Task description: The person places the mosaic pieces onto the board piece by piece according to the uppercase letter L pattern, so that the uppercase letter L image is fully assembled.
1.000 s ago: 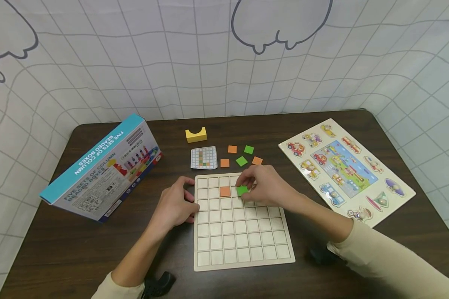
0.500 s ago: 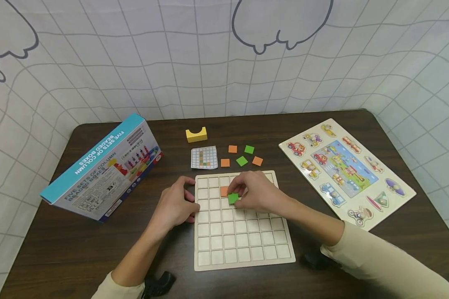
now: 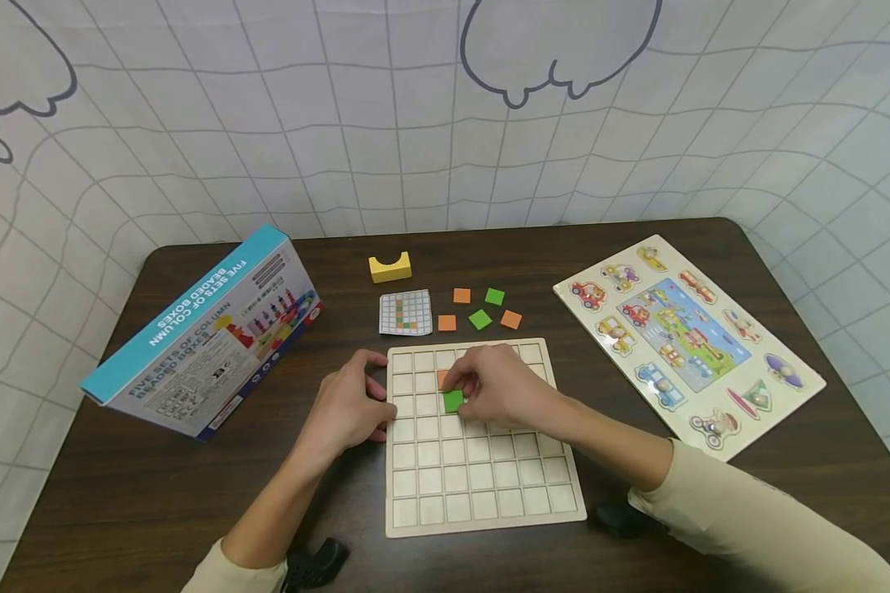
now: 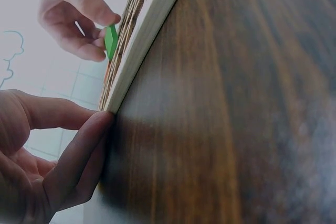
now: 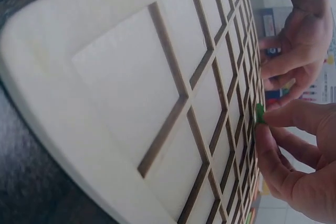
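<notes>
A pale wooden grid board (image 3: 482, 476) lies on the dark table, its square cells outlined by raised ridges. My right hand (image 3: 504, 389) pinches a green square tile (image 3: 453, 401) between thumb and fingertips, close over a cell in the third row. In the left wrist view, that green tile (image 4: 111, 41) stands tilted just off the ridges. An orange tile (image 3: 442, 378) sits in the cell behind it, partly covered by my right fingers. With thumb and fingertips together at the board's left edge, my left hand (image 3: 347, 405) holds it.
Behind the board lie loose orange tiles (image 3: 462, 295) and green tiles (image 3: 480, 319), beside a printed pattern card (image 3: 405, 313). A yellow arch block (image 3: 390, 268) stands farther back. At left is a large box (image 3: 215, 346); a picture puzzle board (image 3: 682, 338) lies at right.
My right hand has carried the green tile left and toward me, from beside the orange tile to just in front of it. My left hand stays at the board's edge.
</notes>
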`<state>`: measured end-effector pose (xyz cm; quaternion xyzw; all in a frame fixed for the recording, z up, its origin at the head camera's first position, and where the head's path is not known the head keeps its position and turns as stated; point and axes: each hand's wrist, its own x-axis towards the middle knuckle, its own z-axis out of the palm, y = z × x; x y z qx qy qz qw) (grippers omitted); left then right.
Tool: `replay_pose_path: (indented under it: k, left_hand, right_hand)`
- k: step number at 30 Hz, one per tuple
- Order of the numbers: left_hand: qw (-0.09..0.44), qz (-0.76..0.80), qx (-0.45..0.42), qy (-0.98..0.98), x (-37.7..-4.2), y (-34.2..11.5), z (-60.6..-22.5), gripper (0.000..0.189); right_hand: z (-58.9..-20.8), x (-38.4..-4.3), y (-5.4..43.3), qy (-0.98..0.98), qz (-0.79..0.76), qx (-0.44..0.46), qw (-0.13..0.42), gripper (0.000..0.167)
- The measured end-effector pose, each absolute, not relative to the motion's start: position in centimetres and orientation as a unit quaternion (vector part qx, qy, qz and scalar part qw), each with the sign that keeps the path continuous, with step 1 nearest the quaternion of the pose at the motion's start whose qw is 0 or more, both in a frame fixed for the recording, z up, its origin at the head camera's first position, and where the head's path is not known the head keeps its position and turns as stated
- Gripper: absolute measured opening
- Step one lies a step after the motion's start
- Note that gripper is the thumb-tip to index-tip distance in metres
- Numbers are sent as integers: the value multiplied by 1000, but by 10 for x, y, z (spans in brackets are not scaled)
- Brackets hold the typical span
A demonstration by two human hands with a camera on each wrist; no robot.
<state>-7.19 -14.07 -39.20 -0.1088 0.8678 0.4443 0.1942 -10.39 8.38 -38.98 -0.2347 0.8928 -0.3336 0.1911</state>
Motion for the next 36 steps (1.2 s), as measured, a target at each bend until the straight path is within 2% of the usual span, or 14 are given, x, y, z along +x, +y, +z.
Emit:
replay_pose_path:
  k: [9, 36]
  left_hand:
    - [193, 448, -106, 866, -72, -142, -394, 66]
    - [198, 444, -109, 867, -73, -142, -393, 66]
  right_hand:
    - [-391, -103, 82, 899, -318, -246, 175, 22]
    - [-389, -103, 83, 895, -325, -252, 173, 23]
